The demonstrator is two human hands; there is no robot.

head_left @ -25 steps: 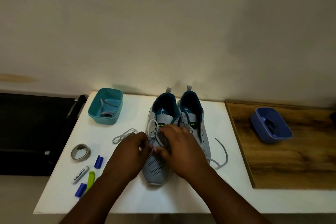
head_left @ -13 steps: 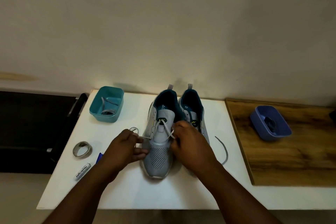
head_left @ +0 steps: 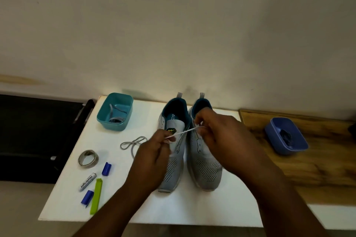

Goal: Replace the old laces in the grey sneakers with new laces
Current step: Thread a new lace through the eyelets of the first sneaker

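Observation:
Two grey sneakers with teal lining stand side by side on the white table (head_left: 63, 194), toes toward me: the left sneaker (head_left: 173, 171) and the right sneaker (head_left: 208, 171). A white lace (head_left: 184, 131) is stretched taut between my hands above their tongues. My left hand (head_left: 154, 158) pinches one end over the left sneaker. My right hand (head_left: 221, 136) pinches the other end over the right sneaker's eyelets. A loose grey lace (head_left: 133, 143) lies looped on the table left of the shoes.
A teal tub (head_left: 103, 117) with a grey lace stands at the back left. A blue tub (head_left: 300, 146) with dark laces sits on the wooden board (head_left: 327, 175) at right. A tape roll (head_left: 88, 159), marker (head_left: 87, 181), blue caps and a green clip (head_left: 96, 196) lie front left.
Both hands rose from the left sneaker's toe area toward the tongues and spread apart. The white lace came out of the left sneaker and now runs taut between them.

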